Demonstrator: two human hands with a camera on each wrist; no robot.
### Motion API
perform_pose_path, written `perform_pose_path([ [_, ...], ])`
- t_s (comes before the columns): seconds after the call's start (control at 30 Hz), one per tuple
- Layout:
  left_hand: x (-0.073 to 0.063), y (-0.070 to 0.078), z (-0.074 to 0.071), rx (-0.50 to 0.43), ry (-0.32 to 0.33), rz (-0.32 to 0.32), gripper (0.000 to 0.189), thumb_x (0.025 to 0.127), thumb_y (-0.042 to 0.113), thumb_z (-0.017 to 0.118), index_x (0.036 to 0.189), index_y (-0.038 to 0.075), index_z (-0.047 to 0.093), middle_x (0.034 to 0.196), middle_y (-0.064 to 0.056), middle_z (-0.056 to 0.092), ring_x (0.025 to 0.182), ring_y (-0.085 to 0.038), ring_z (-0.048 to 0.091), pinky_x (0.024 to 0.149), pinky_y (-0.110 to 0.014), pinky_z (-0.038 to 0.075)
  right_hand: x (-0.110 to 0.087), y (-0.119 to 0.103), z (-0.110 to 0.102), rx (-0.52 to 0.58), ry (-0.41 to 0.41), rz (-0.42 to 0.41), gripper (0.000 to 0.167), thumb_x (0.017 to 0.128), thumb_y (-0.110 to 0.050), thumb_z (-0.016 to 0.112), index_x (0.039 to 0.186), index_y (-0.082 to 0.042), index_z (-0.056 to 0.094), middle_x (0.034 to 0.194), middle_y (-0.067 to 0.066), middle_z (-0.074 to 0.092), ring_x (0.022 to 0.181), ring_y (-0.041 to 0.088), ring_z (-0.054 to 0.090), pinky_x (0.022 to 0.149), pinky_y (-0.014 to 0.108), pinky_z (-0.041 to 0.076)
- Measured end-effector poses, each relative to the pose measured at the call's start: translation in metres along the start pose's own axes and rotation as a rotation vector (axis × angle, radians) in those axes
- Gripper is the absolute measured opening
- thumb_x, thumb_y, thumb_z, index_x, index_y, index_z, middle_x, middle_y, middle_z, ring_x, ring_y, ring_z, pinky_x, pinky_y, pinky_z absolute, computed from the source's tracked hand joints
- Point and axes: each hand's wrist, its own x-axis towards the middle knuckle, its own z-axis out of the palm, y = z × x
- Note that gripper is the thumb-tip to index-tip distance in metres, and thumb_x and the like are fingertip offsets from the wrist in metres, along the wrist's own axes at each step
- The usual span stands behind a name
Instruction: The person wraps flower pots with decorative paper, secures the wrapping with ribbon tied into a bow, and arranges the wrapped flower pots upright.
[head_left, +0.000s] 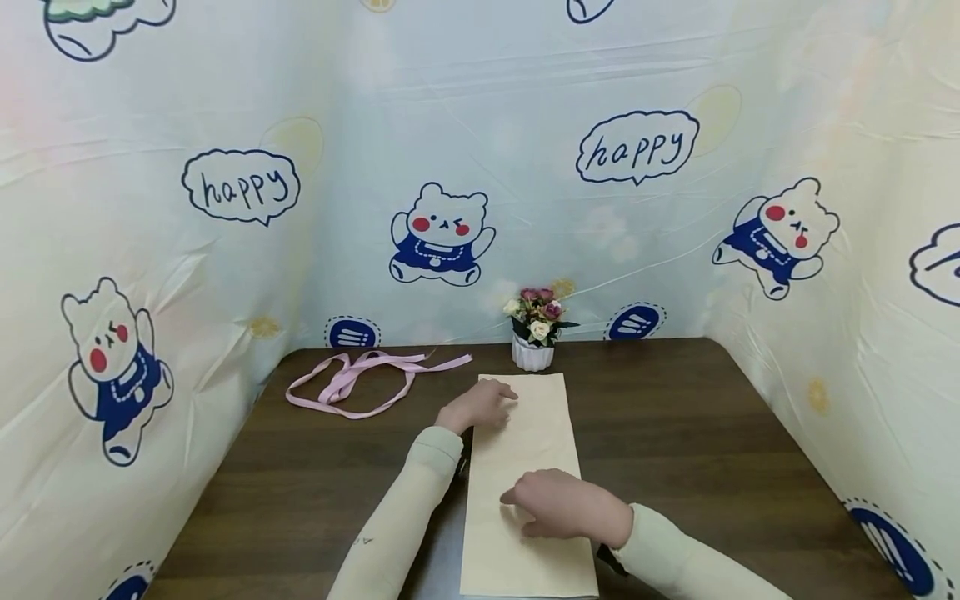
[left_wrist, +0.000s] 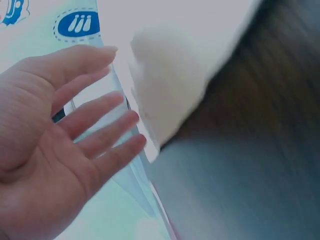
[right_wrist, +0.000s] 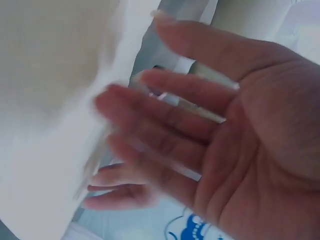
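A long cream paper sheet, perhaps folded into layers, lies lengthwise on the table in the head view. My left hand is at its far left edge, fingertips over the paper. In the left wrist view its fingers are loosely extended beside a pale paper corner. My right hand is over the nearer half of the sheet. The right wrist view shows its fingers slightly bent and partly blurred, with nothing gripped. Whether either hand presses on the paper is hard to tell.
A pink ribbon lies loosely looped at the back left of the dark wooden table. Beyond the paper's far end stands a white pot of artificial-looking flowers. Printed cloth surrounds the table's back and sides.
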Motion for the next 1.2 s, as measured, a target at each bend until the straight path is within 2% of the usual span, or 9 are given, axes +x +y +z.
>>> perform_pose_path([
  [0.13,-0.007,-0.011,-0.005,-0.064,0.097,0.039,0.032,0.096,0.002,0.063,0.128,0.002,0.070,0.125,-0.013,0.070,0.109,-0.029,0.067,0.089,-0.039,0.055,0.017,0.005,-0.001,0.026,0.026,-0.129,0.047,0.081,-0.021,0.087,0.125,-0.015,0.071,0.121,-0.008,0.070,0.111,0.005,0.064,0.090,0.021,0.052],
  [0.23,-0.014,-0.020,-0.009,-0.077,0.160,0.054,0.028,0.096,0.004,0.065,0.123,-0.001,0.071,0.110,-0.013,0.073,0.092,-0.024,0.068,0.077,-0.036,0.056,0.028,0.004,-0.002,0.034,0.039,-0.214,0.055,0.077,-0.018,0.090,0.127,-0.015,0.069,0.127,-0.008,0.067,0.119,0.005,0.060,0.094,0.019,0.050],
  [0.33,-0.020,-0.027,-0.013,-0.082,0.201,0.058,0.026,0.096,0.005,0.066,0.120,-0.003,0.071,0.101,-0.011,0.072,0.082,-0.019,0.065,0.073,-0.034,0.055,0.039,0.001,0.000,0.028,0.024,-0.276,0.061,0.071,-0.011,0.093,0.127,-0.018,0.068,0.128,-0.010,0.065,0.118,0.004,0.058,0.092,0.016,0.049],
  [0.53,-0.030,-0.038,-0.017,-0.113,0.223,0.045,0.026,0.097,0.006,0.064,0.121,-0.004,0.070,0.105,-0.013,0.072,0.089,-0.021,0.066,0.081,-0.039,0.056,0.052,-0.002,0.010,-0.037,-0.036,-0.283,0.065,0.062,-0.003,0.095,0.118,-0.023,0.069,0.109,-0.012,0.061,0.097,0.002,0.055,0.076,0.012,0.045],
  [0.7,-0.035,-0.042,-0.021,-0.124,0.235,0.033,0.024,0.098,0.005,0.064,0.119,-0.004,0.071,0.108,-0.015,0.072,0.091,-0.023,0.067,0.084,-0.044,0.055,0.054,-0.003,0.010,-0.020,-0.069,-0.248,0.049,0.063,-0.006,0.096,0.102,-0.023,0.071,0.095,-0.014,0.059,0.088,0.001,0.051,0.071,0.012,0.042],
  [0.8,-0.037,-0.043,-0.022,-0.105,0.236,0.017,0.025,0.098,0.007,0.064,0.119,-0.003,0.071,0.106,-0.012,0.073,0.090,-0.021,0.066,0.084,-0.043,0.055,0.054,-0.003,0.010,-0.037,-0.067,-0.243,0.040,0.064,-0.008,0.096,0.093,-0.024,0.073,0.093,-0.014,0.059,0.086,0.001,0.051,0.069,0.012,0.042],
  [0.9,-0.039,-0.046,-0.021,-0.086,0.236,0.001,0.025,0.098,0.008,0.064,0.120,-0.002,0.071,0.107,-0.011,0.073,0.091,-0.021,0.067,0.084,-0.042,0.056,0.055,-0.003,0.011,-0.076,-0.049,-0.270,0.046,0.063,-0.011,0.097,0.100,-0.026,0.074,0.100,-0.013,0.059,0.090,0.002,0.052,0.072,0.012,0.044],
  [1.07,-0.042,-0.048,-0.020,-0.090,0.237,-0.015,0.026,0.098,0.009,0.065,0.120,-0.002,0.072,0.109,-0.012,0.073,0.095,-0.022,0.068,0.087,-0.043,0.056,0.062,-0.007,0.009,-0.141,-0.028,-0.341,0.075,0.059,-0.013,0.100,0.125,-0.025,0.066,0.118,-0.011,0.058,0.107,0.004,0.053,0.084,0.014,0.048],
  [1.2,-0.042,-0.047,-0.021,-0.089,0.235,-0.011,0.025,0.099,0.010,0.065,0.120,0.000,0.072,0.109,-0.011,0.073,0.095,-0.021,0.069,0.087,-0.042,0.056,0.070,-0.012,0.003,-0.163,-0.073,-0.359,0.075,0.055,-0.011,0.100,0.120,-0.026,0.068,0.111,-0.013,0.060,0.099,0.004,0.052,0.078,0.013,0.046],
])
